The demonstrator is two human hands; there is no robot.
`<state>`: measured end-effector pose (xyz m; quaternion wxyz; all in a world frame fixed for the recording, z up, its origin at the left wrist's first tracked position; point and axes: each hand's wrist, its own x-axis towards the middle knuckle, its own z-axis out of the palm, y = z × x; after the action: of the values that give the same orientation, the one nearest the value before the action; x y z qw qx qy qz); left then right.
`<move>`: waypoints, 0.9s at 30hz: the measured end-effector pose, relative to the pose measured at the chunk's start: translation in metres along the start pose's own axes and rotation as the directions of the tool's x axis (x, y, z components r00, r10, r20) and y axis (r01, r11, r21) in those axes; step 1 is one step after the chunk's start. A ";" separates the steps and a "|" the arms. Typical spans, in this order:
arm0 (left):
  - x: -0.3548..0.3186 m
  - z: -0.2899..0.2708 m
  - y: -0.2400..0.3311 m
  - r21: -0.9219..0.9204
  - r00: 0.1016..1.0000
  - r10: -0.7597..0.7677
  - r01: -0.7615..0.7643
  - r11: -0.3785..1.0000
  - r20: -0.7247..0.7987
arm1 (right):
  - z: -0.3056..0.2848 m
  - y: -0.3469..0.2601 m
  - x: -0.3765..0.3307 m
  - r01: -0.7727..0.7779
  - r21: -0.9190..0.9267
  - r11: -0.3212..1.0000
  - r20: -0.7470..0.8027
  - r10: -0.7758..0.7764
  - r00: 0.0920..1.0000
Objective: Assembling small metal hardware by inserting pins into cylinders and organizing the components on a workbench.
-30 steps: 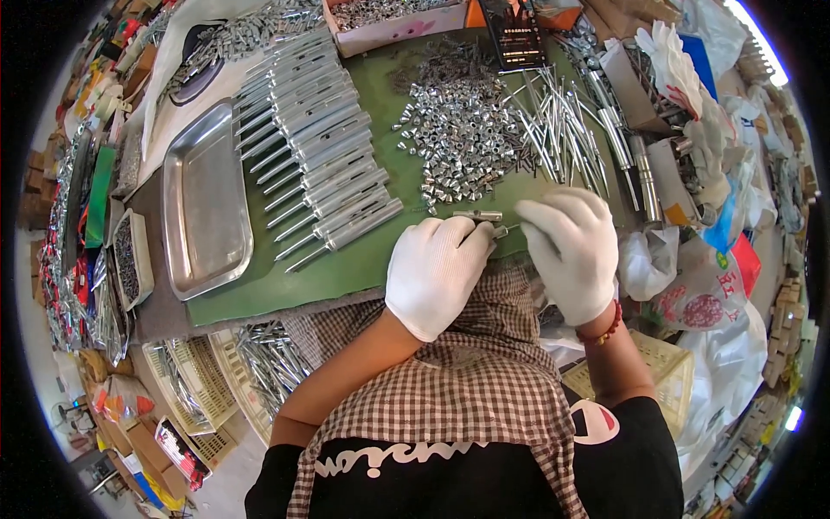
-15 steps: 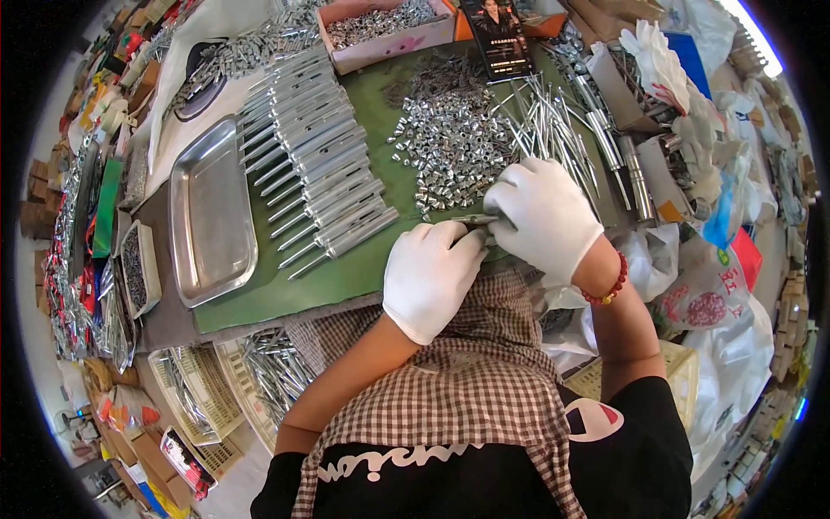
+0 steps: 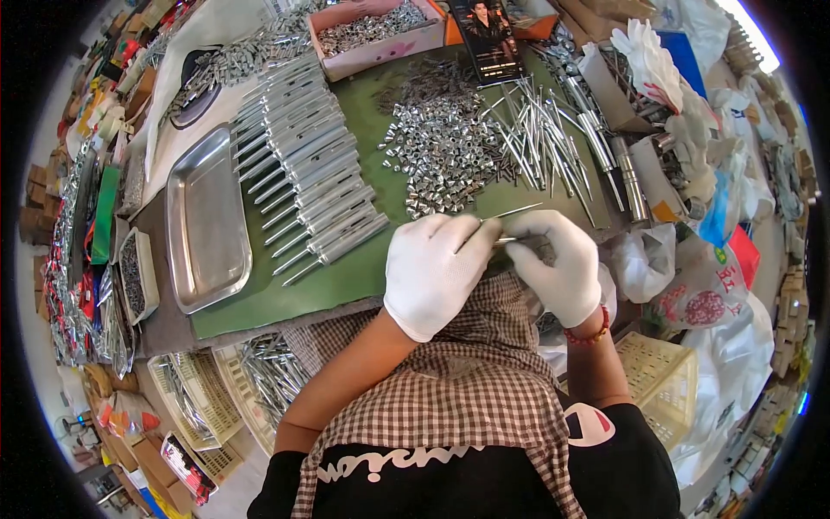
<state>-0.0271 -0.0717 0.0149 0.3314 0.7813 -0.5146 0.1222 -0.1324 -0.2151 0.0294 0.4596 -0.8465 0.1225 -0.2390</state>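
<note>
Both my hands wear white gloves and meet at the front edge of a green mat (image 3: 346,277). My left hand (image 3: 437,268) and my right hand (image 3: 558,264) pinch a small metal part (image 3: 506,240) between their fingertips; a thin rod (image 3: 514,210) sticks out just above them. Behind the hands lies a heap of small shiny metal pieces (image 3: 441,147), and to its right a spread of thin metal rods (image 3: 545,138). A row of long assembled metal tubes (image 3: 307,164) lies to the left.
An empty steel tray (image 3: 206,221) sits at the left. A pink box of small parts (image 3: 372,30) and a phone (image 3: 484,35) stand at the back. Cardboard boxes, plastic bags (image 3: 692,285) and a yellow basket (image 3: 661,381) crowd the right; baskets of rods (image 3: 268,376) sit below the table.
My right hand reached up toward the rods half a second ago, then came back down beside my left hand. Both hands now meet on the small part.
</note>
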 end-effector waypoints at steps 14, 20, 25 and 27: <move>-0.015 0.006 -0.007 -0.036 0.992 -0.105 0.108 0.994 0.066 | -0.015 0.048 0.059 -0.084 -0.824 0.560 -0.184 -0.124 0.975; -0.015 0.006 -0.009 -0.052 0.992 -0.097 0.101 0.994 0.075 | -0.016 0.045 0.067 -0.141 -0.881 0.452 -0.156 0.005 0.988; -0.016 0.006 -0.009 -0.059 0.993 -0.100 0.103 0.993 0.062 | -0.025 0.045 0.072 -0.175 -0.876 0.449 -0.155 0.080 0.985; -0.017 0.005 -0.009 -0.059 0.990 -0.112 0.118 0.991 0.090 | -0.031 0.046 0.070 -0.204 -0.843 0.498 -0.201 0.059 0.978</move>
<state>-0.0270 -0.0607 -0.0018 0.3402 0.8032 -0.4861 0.0526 -0.0880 -0.2922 0.0256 -0.0137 -0.9309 0.3221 -0.1720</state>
